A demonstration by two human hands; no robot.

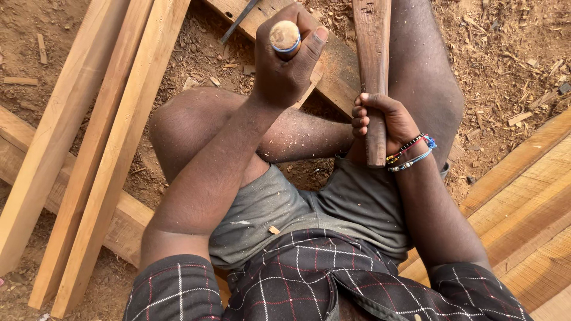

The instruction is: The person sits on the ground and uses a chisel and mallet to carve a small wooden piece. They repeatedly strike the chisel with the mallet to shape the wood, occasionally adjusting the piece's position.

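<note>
Chiselling looks to be the step in hand: the left hand [285, 65] is clenched round a round-topped chisel handle [285, 35] set over a plank [342, 62] on the ground; the right hand [383, 122] grips a wooden mallet [373, 59] held upright beside it; a square blow on the handle top seems called for.

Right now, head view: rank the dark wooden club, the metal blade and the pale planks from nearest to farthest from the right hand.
From the right hand:
1. Dark wooden club: in its grip, fingers wrapped round the lower end.
2. Metal blade: up and to the left, on the beam beyond the left hand.
3. Pale planks: far left, leaning across the dirt.
</note>
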